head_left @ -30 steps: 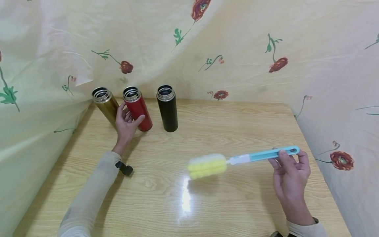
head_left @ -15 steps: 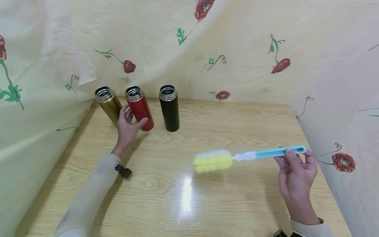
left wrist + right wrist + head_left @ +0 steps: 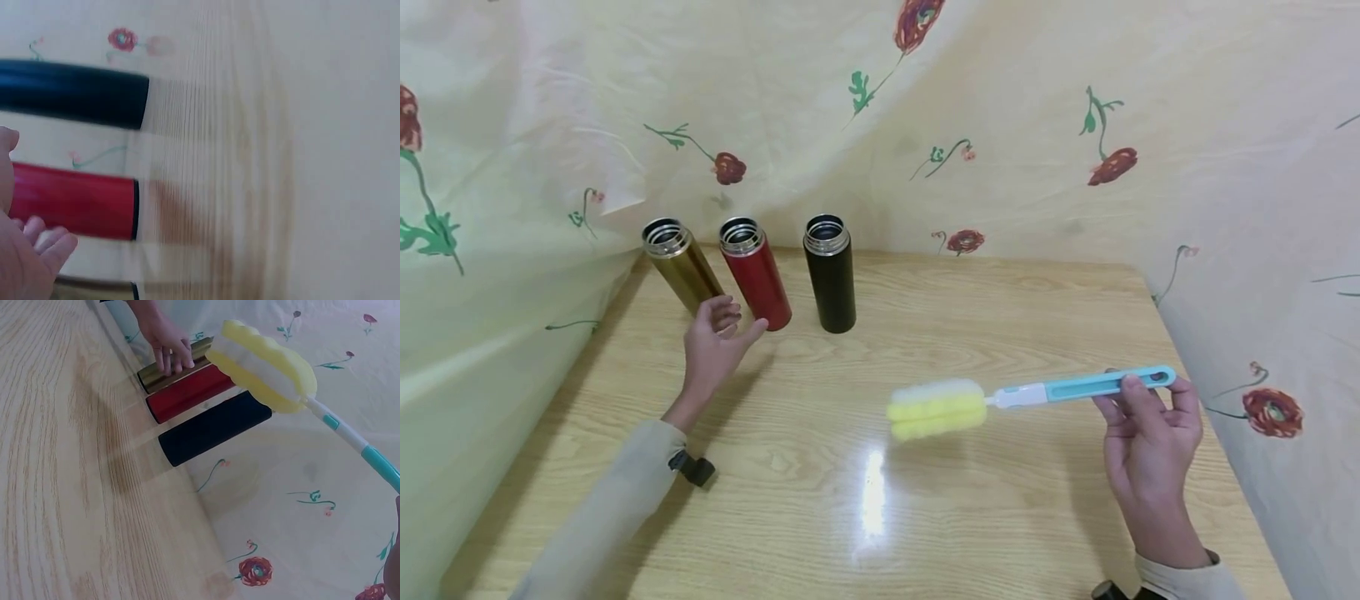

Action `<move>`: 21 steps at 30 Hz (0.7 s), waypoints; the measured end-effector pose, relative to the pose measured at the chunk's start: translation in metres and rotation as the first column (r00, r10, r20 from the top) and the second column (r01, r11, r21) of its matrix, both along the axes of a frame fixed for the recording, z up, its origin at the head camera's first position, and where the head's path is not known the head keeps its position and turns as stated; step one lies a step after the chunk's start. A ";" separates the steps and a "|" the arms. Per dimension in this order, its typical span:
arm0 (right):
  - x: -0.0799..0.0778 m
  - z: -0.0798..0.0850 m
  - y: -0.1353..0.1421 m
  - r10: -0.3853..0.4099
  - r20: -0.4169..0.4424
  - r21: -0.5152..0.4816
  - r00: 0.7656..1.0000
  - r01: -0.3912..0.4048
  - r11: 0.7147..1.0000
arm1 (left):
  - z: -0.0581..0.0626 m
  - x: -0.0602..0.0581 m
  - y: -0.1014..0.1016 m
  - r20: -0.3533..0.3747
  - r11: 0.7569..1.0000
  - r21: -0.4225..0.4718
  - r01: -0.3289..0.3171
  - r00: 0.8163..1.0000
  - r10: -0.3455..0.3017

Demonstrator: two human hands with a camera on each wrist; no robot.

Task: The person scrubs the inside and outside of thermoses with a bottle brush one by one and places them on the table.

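Observation:
Three lidless vacuum flasks stand upright at the back left in the head view: a gold flask (image 3: 683,268), a red flask (image 3: 757,275) and a black flask (image 3: 830,275). My left hand (image 3: 717,342) is just in front of the red and gold ones, thumb apart from the loosely bent fingers, holding nothing. It overlaps the gold flask's lower part. On the right, my right hand (image 3: 1152,446) pinches the blue end of a bottle brush (image 3: 1045,390) between thumb and fingers. The brush's yellow and white sponge head (image 3: 937,408) points left above the table.
The wooden table (image 3: 970,517) reaches a cloth backdrop (image 3: 1015,125) with painted flowers at the back and on both sides. A small black device (image 3: 692,468) is strapped to my left wrist. A bright light reflection lies on the tabletop, front of centre.
My left hand has let go of the red flask and drawn back toward me. The red flask stays in place. The brush in my right hand has shifted slightly right in the view.

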State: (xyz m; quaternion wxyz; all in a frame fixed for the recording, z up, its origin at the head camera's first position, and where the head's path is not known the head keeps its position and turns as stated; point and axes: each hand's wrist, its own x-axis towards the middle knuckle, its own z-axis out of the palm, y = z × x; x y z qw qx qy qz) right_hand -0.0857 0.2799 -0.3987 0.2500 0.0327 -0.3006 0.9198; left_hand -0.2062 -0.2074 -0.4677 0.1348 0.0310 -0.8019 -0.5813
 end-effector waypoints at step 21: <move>0.001 0.014 0.002 -0.007 -0.038 -0.055 0.999 0.005 0.998 | 0.022 -0.031 0.049 -0.116 0.894 -0.172 0.414 0.893 -0.435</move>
